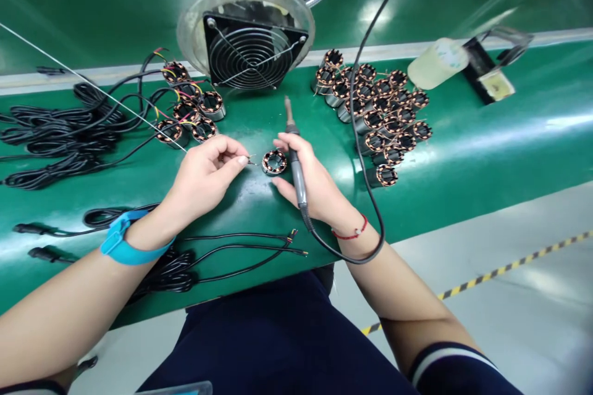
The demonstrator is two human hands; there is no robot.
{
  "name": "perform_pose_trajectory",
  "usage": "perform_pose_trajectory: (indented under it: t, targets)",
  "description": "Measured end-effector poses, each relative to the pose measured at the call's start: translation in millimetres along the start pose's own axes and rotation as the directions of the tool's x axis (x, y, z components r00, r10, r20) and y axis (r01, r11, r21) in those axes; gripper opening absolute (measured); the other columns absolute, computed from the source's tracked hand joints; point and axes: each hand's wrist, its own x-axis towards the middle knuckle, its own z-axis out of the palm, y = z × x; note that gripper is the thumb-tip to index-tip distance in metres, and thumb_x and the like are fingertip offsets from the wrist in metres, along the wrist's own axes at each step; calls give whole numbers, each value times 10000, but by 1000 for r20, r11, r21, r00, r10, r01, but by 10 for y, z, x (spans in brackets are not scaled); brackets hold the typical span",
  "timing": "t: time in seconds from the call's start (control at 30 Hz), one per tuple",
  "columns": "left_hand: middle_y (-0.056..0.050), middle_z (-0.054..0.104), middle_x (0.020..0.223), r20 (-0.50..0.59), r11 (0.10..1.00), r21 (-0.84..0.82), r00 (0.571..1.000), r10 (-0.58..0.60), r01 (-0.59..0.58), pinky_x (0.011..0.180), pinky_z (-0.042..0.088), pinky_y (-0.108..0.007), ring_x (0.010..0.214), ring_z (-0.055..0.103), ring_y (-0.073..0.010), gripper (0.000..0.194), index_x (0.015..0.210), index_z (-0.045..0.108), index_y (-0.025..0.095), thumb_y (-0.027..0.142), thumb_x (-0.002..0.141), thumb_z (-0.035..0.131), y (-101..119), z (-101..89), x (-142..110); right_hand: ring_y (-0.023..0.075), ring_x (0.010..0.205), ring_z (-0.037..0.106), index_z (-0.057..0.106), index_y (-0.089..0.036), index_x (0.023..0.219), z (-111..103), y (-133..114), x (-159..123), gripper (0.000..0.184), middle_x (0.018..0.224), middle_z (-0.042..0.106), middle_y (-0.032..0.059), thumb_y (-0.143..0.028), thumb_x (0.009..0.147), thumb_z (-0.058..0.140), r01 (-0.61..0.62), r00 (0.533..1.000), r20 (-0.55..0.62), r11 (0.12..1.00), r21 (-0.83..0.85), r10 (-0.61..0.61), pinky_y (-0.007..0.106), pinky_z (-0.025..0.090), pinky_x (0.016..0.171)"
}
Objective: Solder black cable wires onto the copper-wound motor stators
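Note:
My left hand point(208, 173) pinches a thin solder wire point(115, 99), which runs in from the upper left. Its short end pokes out past my fingertips, where a small dark bit is too fine to make out. Just right of that end, a motor stator point(275, 162) with copper windings stands on the green bench. My right hand point(310, 179) holds a soldering iron point(298, 170), its tip pointing away from me. The thumb and fingertips of that hand are spread around the stator's right side; whether they touch it I cannot tell.
Several stators point(380, 111) stand grouped at right, others with cables point(189, 105) at left. Black cable bundles point(50, 136) lie left; more cables point(241, 247) lie near the front edge. A fume fan point(254, 55) hangs behind. The iron's cord point(356, 105) crosses at right, near a pale roll point(438, 63).

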Motion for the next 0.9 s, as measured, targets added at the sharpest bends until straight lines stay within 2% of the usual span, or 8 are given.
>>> perform_pose_trajectory:
  t: [0.13,0.27,0.37,0.53,0.6,0.7,0.8,0.9]
  targets:
    - [-1,607,727,117,997,81,993,9,-18,601,400,-253,636,505,-124,107,792,639,178,277,813,604,122,19,-12,206,1180,574,328,-243,1387,131,24,35,594,1278,585,79,-177,841,554,33,999,-1,999,1,-33,401,477,1002]
    - [-2,584,751,226,979,182,973,53,-96,615,391,-260,660,513,-127,129,742,625,177,259,821,564,227,106,17,208,1188,571,344,-233,1385,225,27,42,553,1299,586,81,-217,875,556,94,995,-24,995,-44,-95,392,486,993]
    - [-4,558,760,192,965,236,979,71,-116,616,382,-265,659,500,-123,137,701,610,171,229,812,555,260,174,39,217,1217,561,360,-205,1381,231,16,43,525,1360,556,103,-252,891,544,127,992,-14,990,-63,-128,388,489,1001]
    - [-4,550,730,125,978,207,992,-9,-17,596,376,-269,647,493,-128,129,701,636,179,256,793,591,232,210,14,235,1284,524,334,-213,1412,26,-81,12,571,1399,533,94,-271,888,555,87,996,-10,994,-60,-88,441,458,1063]
    - [-7,563,734,116,984,178,993,-31,10,597,380,-271,651,498,-129,126,697,637,180,260,788,604,213,211,6,215,1272,540,359,-234,1405,-68,-145,-48,508,1360,573,69,-259,922,513,92,992,-84,995,-43,-96,427,463,1066]
    - [-9,578,735,112,989,141,992,-66,50,598,383,-277,647,504,-129,122,688,634,180,251,784,609,195,221,13,169,1045,660,433,-282,1369,-123,-229,-204,418,1208,665,25,-241,955,477,89,965,-250,996,14,-83,363,551,926]
    - [1,586,703,112,990,110,988,-102,90,585,374,-279,607,489,-118,107,676,629,179,228,771,617,188,237,29,157,834,657,554,-281,1253,-72,-263,-391,364,1036,706,13,-225,897,596,123,900,-424,992,21,-103,336,574,767]
    - [10,600,683,108,991,57,986,-129,123,573,370,-271,590,492,-111,89,673,621,178,197,760,622,189,249,36,151,672,608,605,-281,1090,8,-254,-529,280,833,682,-4,-204,827,664,133,816,-567,991,1,-110,312,537,590]
